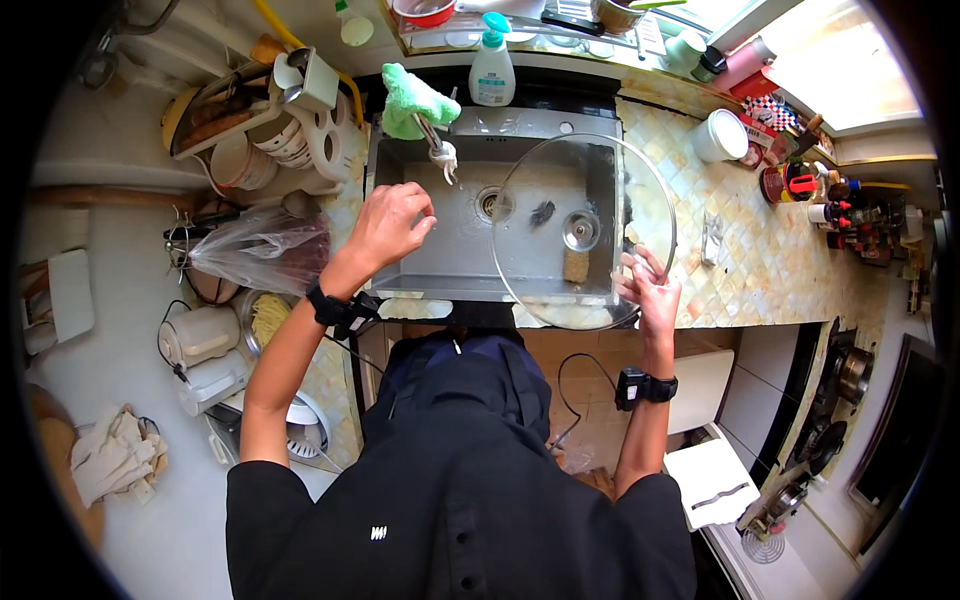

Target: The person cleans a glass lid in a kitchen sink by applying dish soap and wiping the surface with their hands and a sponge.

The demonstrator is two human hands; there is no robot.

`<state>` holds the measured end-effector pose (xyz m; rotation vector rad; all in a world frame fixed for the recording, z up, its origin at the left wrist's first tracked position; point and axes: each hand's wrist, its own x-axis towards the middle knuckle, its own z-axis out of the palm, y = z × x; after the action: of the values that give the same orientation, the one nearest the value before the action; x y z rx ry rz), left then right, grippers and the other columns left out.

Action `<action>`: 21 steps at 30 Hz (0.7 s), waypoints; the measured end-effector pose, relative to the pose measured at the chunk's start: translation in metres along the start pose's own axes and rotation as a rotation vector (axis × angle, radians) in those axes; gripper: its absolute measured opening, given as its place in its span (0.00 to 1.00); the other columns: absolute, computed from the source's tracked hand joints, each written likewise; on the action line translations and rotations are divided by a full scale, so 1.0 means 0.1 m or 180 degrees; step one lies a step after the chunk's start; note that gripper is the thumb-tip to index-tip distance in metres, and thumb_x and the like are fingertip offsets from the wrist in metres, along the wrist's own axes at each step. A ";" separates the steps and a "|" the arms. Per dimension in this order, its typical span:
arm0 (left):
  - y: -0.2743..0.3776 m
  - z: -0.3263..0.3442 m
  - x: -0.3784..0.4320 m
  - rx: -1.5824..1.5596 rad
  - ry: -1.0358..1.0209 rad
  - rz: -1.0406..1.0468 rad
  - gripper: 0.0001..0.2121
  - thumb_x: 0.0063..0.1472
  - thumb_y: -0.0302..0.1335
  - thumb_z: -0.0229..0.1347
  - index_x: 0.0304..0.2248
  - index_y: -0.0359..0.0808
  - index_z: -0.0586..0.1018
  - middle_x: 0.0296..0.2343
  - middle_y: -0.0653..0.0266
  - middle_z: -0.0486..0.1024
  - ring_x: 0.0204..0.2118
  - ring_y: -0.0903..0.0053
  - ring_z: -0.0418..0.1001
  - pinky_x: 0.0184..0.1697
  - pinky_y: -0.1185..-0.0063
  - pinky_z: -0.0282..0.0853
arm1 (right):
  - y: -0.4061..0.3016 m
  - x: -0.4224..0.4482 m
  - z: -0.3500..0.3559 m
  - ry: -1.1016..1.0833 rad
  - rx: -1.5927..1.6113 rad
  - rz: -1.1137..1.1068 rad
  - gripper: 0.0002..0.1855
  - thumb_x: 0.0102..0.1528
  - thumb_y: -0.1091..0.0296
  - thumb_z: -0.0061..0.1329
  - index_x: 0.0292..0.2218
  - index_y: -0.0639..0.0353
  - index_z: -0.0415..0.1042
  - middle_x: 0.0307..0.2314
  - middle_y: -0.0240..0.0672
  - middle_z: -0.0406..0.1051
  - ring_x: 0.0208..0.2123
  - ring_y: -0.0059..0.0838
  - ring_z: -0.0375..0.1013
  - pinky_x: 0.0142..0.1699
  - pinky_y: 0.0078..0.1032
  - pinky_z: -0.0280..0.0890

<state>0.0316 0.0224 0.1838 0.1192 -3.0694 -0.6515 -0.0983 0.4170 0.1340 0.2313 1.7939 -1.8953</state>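
My right hand (pixel 646 281) grips the rim of a round, clear glass pot lid (pixel 600 180), which is tilted over the right half of the stainless steel sink (pixel 450 251). A metal knob (pixel 581 230) shows near the lid's centre. Through the glass I see a brown scouring sponge (pixel 576 266) and a dark, blurred object (pixel 541 213). My left hand (pixel 394 223) hovers over the sink's left side, fingers loosely curled, with nothing visible in it. Just beyond it is the faucet (pixel 435 142), draped with a green cloth (pixel 416 101). The drain (pixel 491 202) lies between my hands.
A pump bottle (pixel 492 71) stands behind the sink. To the left are a dish rack (pixel 330 146) with bowls and a clear plastic bag (pixel 259 247). On the right counter (pixel 660 142) sit a white tub (pixel 720 135), a crumpled wrapper (pixel 712 238) and several sauce bottles (pixel 787 182).
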 end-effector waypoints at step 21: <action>0.27 -0.72 1.63 0.0576 -0.0004 0.0614 0.19 0.60 0.29 0.51 0.51 0.32 0.70 0.53 0.52 0.64 0.58 0.60 0.59 0.60 0.69 0.56 | -0.73 0.85 -0.03 -0.0381 0.0335 -0.0062 0.17 0.59 0.77 0.41 0.50 0.69 0.65 0.34 0.46 0.75 0.28 0.35 0.79 0.29 0.23 0.76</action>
<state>-0.1315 0.0062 0.2581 -0.1753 -3.0819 -0.3651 -0.2058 0.3987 0.1585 0.1344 1.6262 -1.9763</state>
